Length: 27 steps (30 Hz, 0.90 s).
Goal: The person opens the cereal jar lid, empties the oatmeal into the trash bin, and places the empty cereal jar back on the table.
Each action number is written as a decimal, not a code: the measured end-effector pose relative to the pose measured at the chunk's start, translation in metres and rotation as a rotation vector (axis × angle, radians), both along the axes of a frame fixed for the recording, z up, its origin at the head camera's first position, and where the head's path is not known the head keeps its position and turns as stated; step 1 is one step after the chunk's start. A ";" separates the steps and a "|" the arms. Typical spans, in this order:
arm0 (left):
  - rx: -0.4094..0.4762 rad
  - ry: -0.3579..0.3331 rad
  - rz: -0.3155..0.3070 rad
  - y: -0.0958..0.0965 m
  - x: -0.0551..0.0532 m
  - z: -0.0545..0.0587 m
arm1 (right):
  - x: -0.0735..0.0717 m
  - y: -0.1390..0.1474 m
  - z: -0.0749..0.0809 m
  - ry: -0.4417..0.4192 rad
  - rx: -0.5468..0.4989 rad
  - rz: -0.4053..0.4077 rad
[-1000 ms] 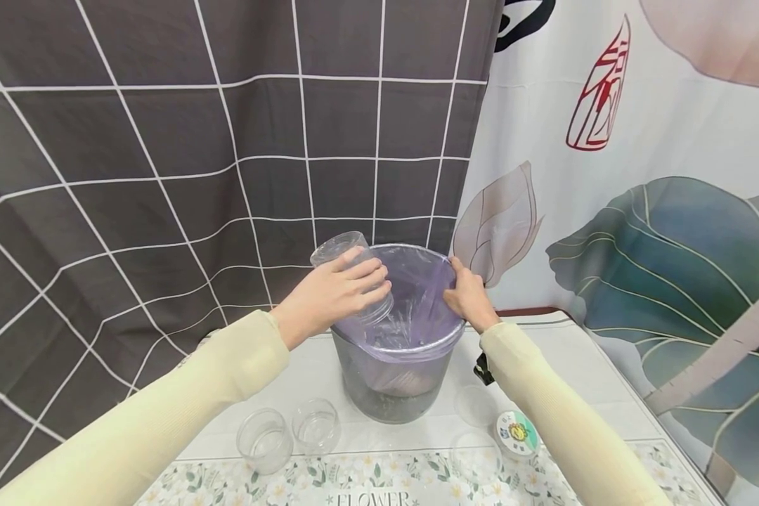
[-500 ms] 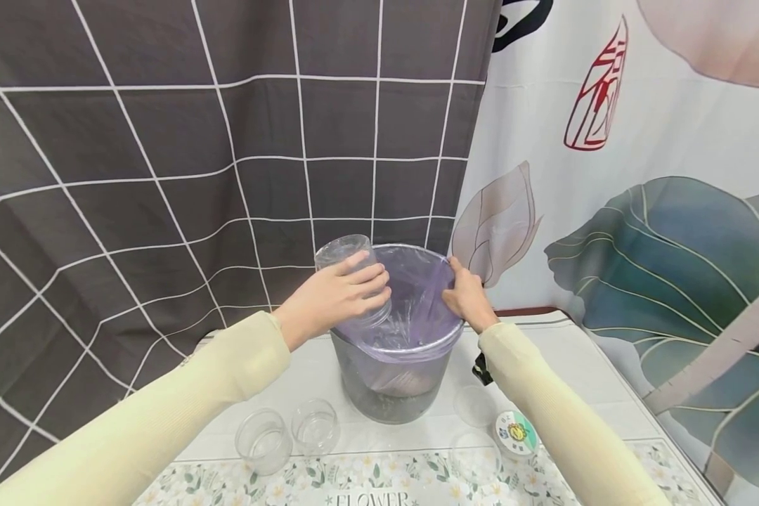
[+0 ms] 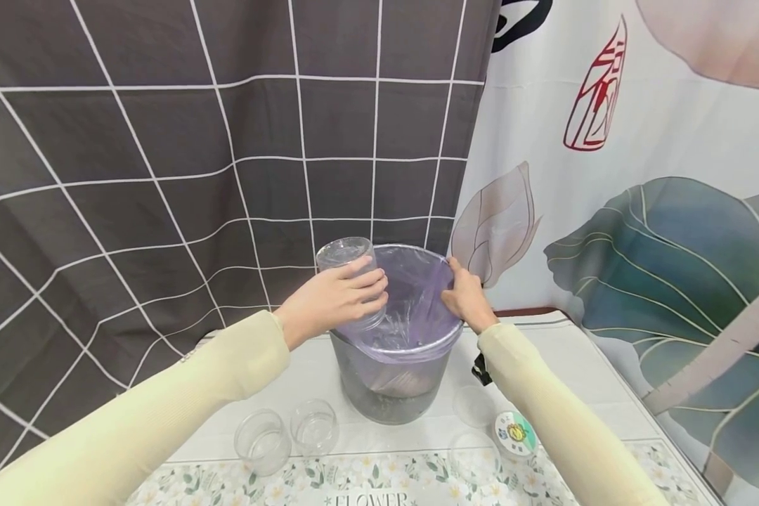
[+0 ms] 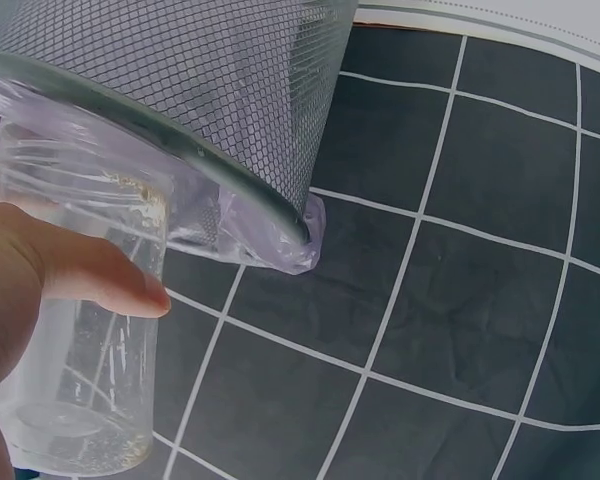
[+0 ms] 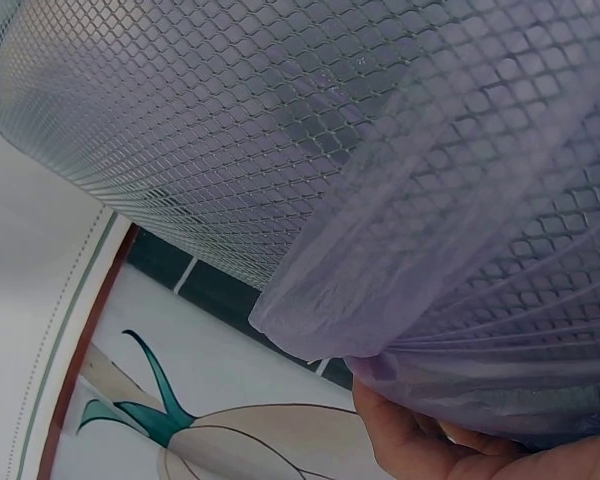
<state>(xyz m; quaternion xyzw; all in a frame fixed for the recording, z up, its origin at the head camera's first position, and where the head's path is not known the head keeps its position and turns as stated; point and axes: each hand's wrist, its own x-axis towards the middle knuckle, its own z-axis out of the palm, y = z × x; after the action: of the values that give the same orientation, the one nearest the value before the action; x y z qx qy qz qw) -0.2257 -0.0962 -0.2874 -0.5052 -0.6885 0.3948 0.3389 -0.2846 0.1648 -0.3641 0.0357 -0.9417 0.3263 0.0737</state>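
My left hand point(image 3: 335, 295) grips a clear plastic jar point(image 3: 344, 253) at the left side of the bin's mouth. The jar is tipped, its threaded mouth point(image 4: 80, 160) down toward the purple bin liner point(image 3: 426, 292), and brownish residue clings inside near the mouth and the base. My right hand point(image 3: 468, 295) holds the right side of the rim, thumb over it; in the right wrist view its fingers point(image 5: 410, 435) pinch the gathered liner. The mesh waste bin point(image 3: 386, 393) stands upright on the table.
Two clear jars, a left one point(image 3: 263, 443) and a right one point(image 3: 315, 429), stand in front of the bin. At right lie a lid with a green-and-white label point(image 3: 516, 433), thin clear discs point(image 3: 474, 406) and a small black object point(image 3: 481, 369). Grid curtain point(image 3: 259, 126) hangs behind.
The jar in my left hand has come down slightly and turned a little closer to vertical over the bin. My right hand keeps its place on the rim.
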 end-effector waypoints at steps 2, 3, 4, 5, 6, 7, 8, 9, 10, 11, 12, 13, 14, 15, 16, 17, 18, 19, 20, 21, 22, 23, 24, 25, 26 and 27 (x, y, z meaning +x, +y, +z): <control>-0.009 0.010 -0.002 0.000 0.000 0.000 | 0.000 -0.001 0.000 -0.004 0.001 -0.003; -0.015 0.017 -0.003 0.000 0.000 0.000 | 0.001 -0.001 0.001 -0.007 0.000 -0.005; -0.021 0.025 -0.006 0.000 0.000 0.001 | 0.001 -0.001 0.001 -0.010 -0.002 -0.007; -0.028 0.036 -0.008 0.000 0.000 0.001 | 0.001 -0.002 0.001 -0.012 -0.003 -0.007; -0.036 0.047 -0.015 0.001 0.000 0.001 | 0.001 -0.002 0.002 -0.014 -0.004 -0.008; -0.047 0.062 -0.021 0.001 0.000 0.001 | 0.001 -0.002 0.002 -0.016 -0.005 -0.008; -0.058 0.077 -0.027 0.001 0.000 0.000 | 0.001 -0.002 0.002 -0.016 -0.004 -0.008; -0.068 0.091 -0.033 0.002 -0.001 0.000 | 0.002 -0.002 0.002 -0.017 -0.004 -0.007; -0.078 0.103 -0.037 0.002 -0.001 -0.001 | 0.002 -0.002 0.002 -0.017 -0.003 -0.007; -0.090 0.115 -0.040 0.002 -0.002 -0.002 | 0.002 -0.002 0.002 -0.017 0.000 -0.007; -0.100 0.124 -0.042 0.003 -0.002 -0.002 | 0.002 -0.002 0.003 -0.018 0.000 -0.008; -0.110 0.130 -0.041 0.003 -0.002 -0.003 | 0.003 -0.002 0.003 -0.018 -0.001 -0.009; -0.118 0.132 -0.039 0.004 -0.002 -0.003 | 0.003 -0.002 0.003 -0.019 -0.003 -0.010; -0.127 0.137 -0.035 0.004 -0.003 -0.003 | 0.003 -0.002 0.003 -0.021 -0.007 -0.010; -0.136 0.143 -0.030 0.005 -0.002 -0.003 | 0.003 -0.002 0.003 -0.023 -0.010 -0.010; -0.146 0.148 -0.023 0.006 -0.002 -0.003 | 0.003 -0.002 0.003 -0.026 -0.014 -0.011; -0.155 0.150 -0.017 0.006 -0.002 -0.003 | 0.003 -0.002 0.003 -0.027 -0.016 -0.011; -0.162 0.155 -0.015 0.007 -0.002 -0.003 | 0.003 -0.002 0.003 -0.028 -0.016 -0.011; -0.172 0.162 -0.011 0.008 -0.002 -0.003 | 0.003 -0.002 0.003 -0.028 -0.014 -0.011; -0.186 0.170 -0.004 0.009 -0.001 -0.003 | 0.003 -0.001 0.003 -0.028 -0.012 -0.010; -0.198 0.174 0.001 0.010 -0.001 -0.004 | 0.003 -0.001 0.003 -0.028 -0.009 -0.011; -0.210 0.177 0.007 0.011 -0.001 -0.004 | 0.003 -0.001 0.003 -0.027 -0.007 -0.011; -0.219 0.184 0.012 0.012 -0.001 -0.005 | 0.003 -0.001 0.003 -0.027 -0.006 -0.011; -0.230 0.191 0.019 0.013 0.000 -0.005 | 0.003 -0.001 0.003 -0.028 -0.007 -0.011; -0.240 0.199 0.027 0.014 0.000 -0.006 | 0.003 -0.001 0.003 -0.028 -0.010 -0.011; -0.252 0.209 0.035 0.015 0.001 -0.007 | 0.003 -0.001 0.003 -0.028 -0.010 -0.010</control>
<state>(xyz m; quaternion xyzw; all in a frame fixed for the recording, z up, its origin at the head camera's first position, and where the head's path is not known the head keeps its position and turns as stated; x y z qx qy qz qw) -0.2252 -0.0809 -0.2940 -0.4877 -0.6032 0.5344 0.3358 -0.2821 0.1635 -0.3609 0.0261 -0.9411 0.3312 0.0625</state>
